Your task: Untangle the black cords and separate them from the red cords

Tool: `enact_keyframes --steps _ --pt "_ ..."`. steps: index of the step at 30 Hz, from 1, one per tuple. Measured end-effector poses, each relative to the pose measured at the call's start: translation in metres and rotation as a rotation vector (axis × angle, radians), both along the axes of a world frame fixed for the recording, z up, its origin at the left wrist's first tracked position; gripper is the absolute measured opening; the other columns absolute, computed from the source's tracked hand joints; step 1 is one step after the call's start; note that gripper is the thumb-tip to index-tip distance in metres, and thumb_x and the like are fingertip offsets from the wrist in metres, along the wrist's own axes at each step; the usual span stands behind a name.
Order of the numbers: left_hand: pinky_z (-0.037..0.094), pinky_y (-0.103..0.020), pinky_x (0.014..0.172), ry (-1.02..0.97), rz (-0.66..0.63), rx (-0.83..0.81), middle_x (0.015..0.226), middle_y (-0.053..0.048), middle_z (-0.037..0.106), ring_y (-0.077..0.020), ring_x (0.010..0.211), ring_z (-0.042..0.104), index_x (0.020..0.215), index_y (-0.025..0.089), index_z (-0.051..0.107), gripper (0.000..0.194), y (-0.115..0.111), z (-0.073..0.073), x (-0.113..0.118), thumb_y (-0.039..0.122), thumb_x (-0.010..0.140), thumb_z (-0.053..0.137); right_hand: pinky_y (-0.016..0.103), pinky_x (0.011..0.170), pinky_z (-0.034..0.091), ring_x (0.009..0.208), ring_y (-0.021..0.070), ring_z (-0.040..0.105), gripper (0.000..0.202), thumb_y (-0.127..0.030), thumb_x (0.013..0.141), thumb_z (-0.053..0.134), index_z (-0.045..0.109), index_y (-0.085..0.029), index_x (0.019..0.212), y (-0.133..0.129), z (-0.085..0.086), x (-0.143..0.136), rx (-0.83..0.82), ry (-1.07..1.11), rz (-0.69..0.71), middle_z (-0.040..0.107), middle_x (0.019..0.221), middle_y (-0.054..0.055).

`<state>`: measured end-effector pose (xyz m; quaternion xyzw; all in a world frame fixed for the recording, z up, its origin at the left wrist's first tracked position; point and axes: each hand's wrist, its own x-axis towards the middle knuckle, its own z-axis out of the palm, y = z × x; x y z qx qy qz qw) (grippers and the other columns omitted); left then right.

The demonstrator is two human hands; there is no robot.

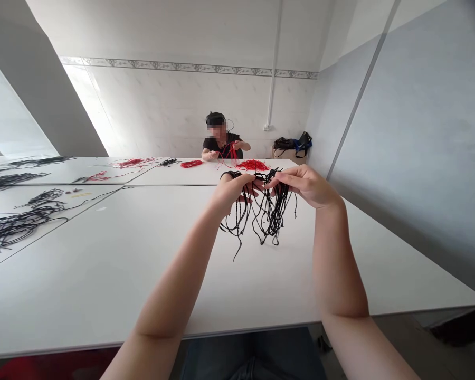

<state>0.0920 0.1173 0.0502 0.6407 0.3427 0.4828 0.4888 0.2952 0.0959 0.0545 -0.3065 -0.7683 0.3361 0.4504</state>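
A bundle of black braided cords [276,214] hangs from both my hands above the white table [114,274]. My left hand [237,190] is closed on the left part of the bundle, its thumb lying along the top. On the other side, my right hand [301,184] pinches the cords at their upper right end. Knots and small loops show on the dangling strands. Behind the cords, some of my left fingers are partly hidden.
Across the table a person [221,142] holds red cords [233,151]. Near them lie a red bundle [191,164] and a loose red pile [254,165]. Several black cord piles [19,227] spread over the left side. Bags [295,143] rest by the back wall.
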Motion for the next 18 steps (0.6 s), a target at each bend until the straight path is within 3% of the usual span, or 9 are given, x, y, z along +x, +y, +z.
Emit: enact_keyframes --steps 6,9,14,18 --pt "0.045 -0.025 0.052 0.065 -0.095 0.026 0.073 -0.013 0.068 -0.0155 0.063 0.060 0.065 0.011 0.069 0.029 0.001 0.001 -0.004 0.031 0.081 0.055 0.029 0.070 0.045 0.071 0.0143 0.060 0.020 -0.040 0.081 0.070 0.073 -0.020 0.081 0.001 0.001 -0.007 -0.029 0.116 0.034 0.066 0.075 0.002" --pt "0.046 -0.025 0.052 -0.006 -0.187 -0.106 0.068 -0.010 0.067 -0.0149 0.060 0.061 0.062 0.013 0.065 0.027 0.003 0.005 -0.008 0.030 0.081 0.056 0.027 0.067 0.047 0.068 0.0127 0.059 0.020 -0.038 0.075 0.076 0.072 -0.019 0.079 0.003 0.000 -0.010 -0.057 0.207 0.048 0.065 0.071 0.002" --pt "0.051 -0.030 0.061 -0.489 -0.383 -0.403 0.054 -0.001 0.060 -0.0130 0.052 0.060 0.054 0.017 0.050 0.032 0.008 0.016 -0.026 0.028 0.083 0.059 0.023 0.062 0.050 0.064 0.0091 0.059 0.017 -0.030 0.071 0.081 0.073 -0.020 0.081 0.005 -0.003 -0.006 -0.082 0.442 0.067 0.067 0.076 0.001" --pt "0.052 -0.028 0.064 -0.823 -0.496 -0.435 0.044 0.005 0.054 -0.0093 0.045 0.056 0.072 0.017 0.059 0.026 0.012 0.023 -0.048 0.030 0.092 0.049 0.020 0.058 0.052 0.063 0.0079 0.059 0.018 -0.024 0.066 0.084 0.074 -0.021 0.080 0.009 -0.002 0.004 -0.071 0.661 0.013 0.068 0.077 -0.001"
